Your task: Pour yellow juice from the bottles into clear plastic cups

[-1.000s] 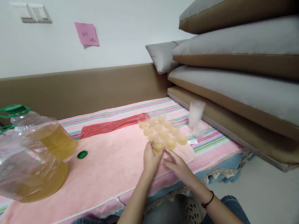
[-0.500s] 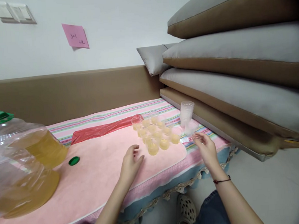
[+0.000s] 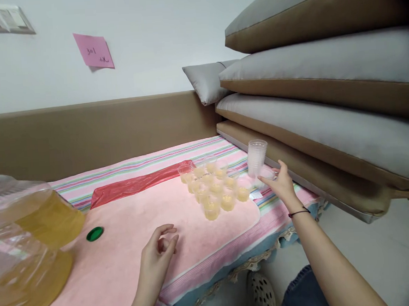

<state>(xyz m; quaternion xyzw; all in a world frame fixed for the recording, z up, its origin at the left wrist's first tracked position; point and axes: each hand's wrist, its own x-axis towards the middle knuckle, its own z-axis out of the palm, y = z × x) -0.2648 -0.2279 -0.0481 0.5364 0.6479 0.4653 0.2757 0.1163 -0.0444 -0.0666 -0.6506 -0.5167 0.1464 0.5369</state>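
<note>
On the pink mat (image 3: 133, 240) stand several clear plastic cups (image 3: 211, 207) of pale yellow liquid, grouped close together. To their right rises a stack of nested clear cups (image 3: 257, 159), with a clear cup or lid (image 3: 266, 174) lying against its base. My right hand (image 3: 280, 183) is beside that stack, thumb and fingers spread, apparently holding nothing. Over the mat, left of the filled cups, hovers my left hand (image 3: 160, 250) with curled fingers apart and nothing in it. Large clear jugs (image 3: 28, 279) of yellow liquid stand at the far left, near a green cap (image 3: 95, 233).
Behind the mat lies a crumpled red plastic bag (image 3: 133, 182). Big grey-and-brown cushions (image 3: 313, 114) are piled along the right side. A brown backboard (image 3: 103, 136) runs along the wall, where a pink note (image 3: 93, 51) hangs.
My right hand has moved up toward the stacked cups and opened wider. My left hand has drawn back left and down, away from the filled cups. The view has shifted slightly right.
</note>
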